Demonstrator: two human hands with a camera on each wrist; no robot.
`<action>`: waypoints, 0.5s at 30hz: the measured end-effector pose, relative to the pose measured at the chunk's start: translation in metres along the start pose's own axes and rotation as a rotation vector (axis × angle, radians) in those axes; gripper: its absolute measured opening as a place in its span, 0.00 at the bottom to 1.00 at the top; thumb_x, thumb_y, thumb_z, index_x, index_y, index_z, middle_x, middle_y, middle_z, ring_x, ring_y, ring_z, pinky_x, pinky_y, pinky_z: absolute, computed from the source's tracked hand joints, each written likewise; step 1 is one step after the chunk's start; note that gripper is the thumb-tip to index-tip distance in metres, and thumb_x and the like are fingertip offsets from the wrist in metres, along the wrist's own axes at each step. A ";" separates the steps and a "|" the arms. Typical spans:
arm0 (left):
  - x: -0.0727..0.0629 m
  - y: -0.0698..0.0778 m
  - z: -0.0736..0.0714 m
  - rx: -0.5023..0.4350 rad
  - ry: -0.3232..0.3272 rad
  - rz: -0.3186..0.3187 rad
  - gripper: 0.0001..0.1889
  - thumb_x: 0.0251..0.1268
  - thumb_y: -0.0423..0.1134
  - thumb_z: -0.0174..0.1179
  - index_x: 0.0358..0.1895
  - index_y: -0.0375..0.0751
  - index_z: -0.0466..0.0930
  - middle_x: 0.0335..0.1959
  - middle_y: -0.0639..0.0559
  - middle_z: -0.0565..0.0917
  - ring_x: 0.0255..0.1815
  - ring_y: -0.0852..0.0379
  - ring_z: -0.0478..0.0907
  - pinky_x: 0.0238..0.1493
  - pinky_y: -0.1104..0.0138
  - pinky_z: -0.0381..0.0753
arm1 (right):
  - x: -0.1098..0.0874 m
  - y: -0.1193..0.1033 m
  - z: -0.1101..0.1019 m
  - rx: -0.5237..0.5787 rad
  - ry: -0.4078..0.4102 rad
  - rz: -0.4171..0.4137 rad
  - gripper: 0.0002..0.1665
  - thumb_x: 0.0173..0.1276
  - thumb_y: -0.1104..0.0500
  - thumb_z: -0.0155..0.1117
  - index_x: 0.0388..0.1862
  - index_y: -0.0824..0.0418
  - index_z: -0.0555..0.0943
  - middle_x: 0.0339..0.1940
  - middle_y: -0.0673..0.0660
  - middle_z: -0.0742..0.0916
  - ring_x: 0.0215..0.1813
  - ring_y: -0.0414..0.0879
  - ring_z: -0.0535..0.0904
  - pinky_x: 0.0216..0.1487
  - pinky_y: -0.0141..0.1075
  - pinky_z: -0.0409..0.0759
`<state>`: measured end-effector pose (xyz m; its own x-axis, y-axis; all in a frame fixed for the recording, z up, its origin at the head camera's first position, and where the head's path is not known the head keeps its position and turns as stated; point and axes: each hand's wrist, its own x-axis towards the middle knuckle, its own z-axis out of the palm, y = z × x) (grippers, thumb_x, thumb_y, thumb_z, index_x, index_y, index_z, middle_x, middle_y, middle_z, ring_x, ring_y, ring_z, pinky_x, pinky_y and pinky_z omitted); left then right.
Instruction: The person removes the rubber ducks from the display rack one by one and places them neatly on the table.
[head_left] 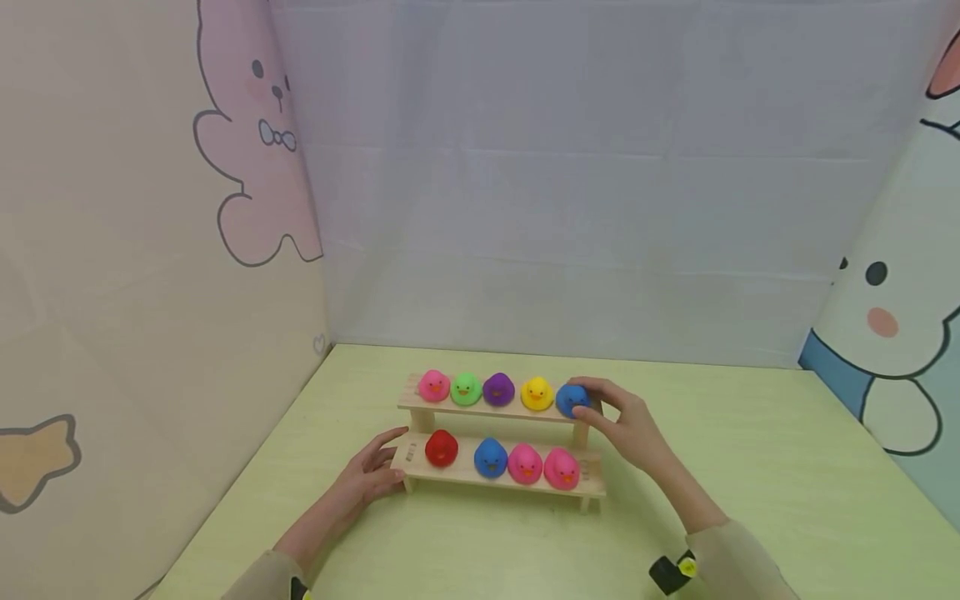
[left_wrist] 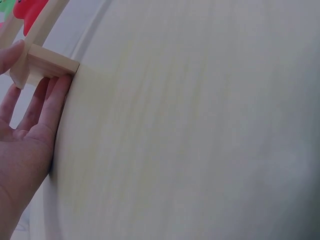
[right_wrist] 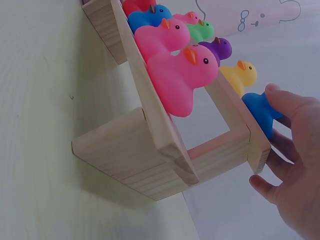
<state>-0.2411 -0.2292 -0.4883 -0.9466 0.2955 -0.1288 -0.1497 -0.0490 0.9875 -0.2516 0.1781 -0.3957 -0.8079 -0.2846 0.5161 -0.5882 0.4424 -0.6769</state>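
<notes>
A two-step wooden rack [head_left: 468,475] bears small rubber ducks. At the right end of its upper step, my right hand [head_left: 626,421] pinches a blue duck [right_wrist: 260,112] between thumb and fingers. The duck sits on or just at the board. My left hand [head_left: 367,475] holds the lower step's left end, thumb at the front edge and fingers behind the leg [left_wrist: 50,64]. Beside the held duck, the upper row has a yellow duck [head_left: 537,393], a purple one [head_left: 498,390], a green one [head_left: 466,389] and a pink one [head_left: 434,386].
On the lower step sit a red duck [head_left: 441,448], a blue duck [head_left: 491,457] and two pink ducks, one [head_left: 525,463] beside the other [head_left: 562,469]. A gap separates red from blue. The pale table [head_left: 750,467] meets a curtain [head_left: 570,208] behind.
</notes>
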 end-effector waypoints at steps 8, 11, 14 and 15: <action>-0.001 -0.001 0.000 -0.005 -0.009 0.008 0.35 0.58 0.30 0.57 0.69 0.50 0.53 0.61 0.38 0.64 0.53 0.51 0.72 0.49 0.58 0.76 | 0.001 -0.010 -0.009 0.000 0.047 -0.038 0.23 0.58 0.66 0.63 0.54 0.67 0.74 0.51 0.62 0.80 0.52 0.54 0.76 0.53 0.49 0.72; -0.001 0.001 0.001 0.000 -0.002 0.005 0.35 0.58 0.31 0.58 0.68 0.51 0.55 0.61 0.39 0.64 0.53 0.50 0.72 0.49 0.58 0.76 | 0.001 -0.004 -0.012 -0.012 0.079 -0.043 0.24 0.58 0.66 0.63 0.55 0.66 0.74 0.51 0.62 0.80 0.51 0.54 0.76 0.52 0.49 0.73; -0.002 0.002 0.002 0.012 0.004 0.009 0.34 0.58 0.32 0.58 0.68 0.51 0.55 0.61 0.38 0.65 0.54 0.49 0.72 0.49 0.59 0.76 | 0.001 0.005 -0.016 -0.006 0.116 -0.044 0.24 0.58 0.67 0.63 0.55 0.67 0.73 0.52 0.63 0.80 0.50 0.56 0.77 0.51 0.49 0.73; -0.002 0.002 0.002 0.015 0.005 0.011 0.34 0.58 0.32 0.58 0.68 0.51 0.56 0.61 0.38 0.65 0.54 0.49 0.72 0.49 0.59 0.76 | 0.001 0.008 -0.017 0.000 0.131 -0.040 0.23 0.58 0.68 0.62 0.55 0.67 0.73 0.52 0.63 0.80 0.50 0.57 0.77 0.50 0.48 0.74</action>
<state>-0.2389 -0.2277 -0.4863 -0.9495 0.2906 -0.1187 -0.1352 -0.0375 0.9901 -0.2567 0.1954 -0.3919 -0.7725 -0.1885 0.6064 -0.6196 0.4331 -0.6546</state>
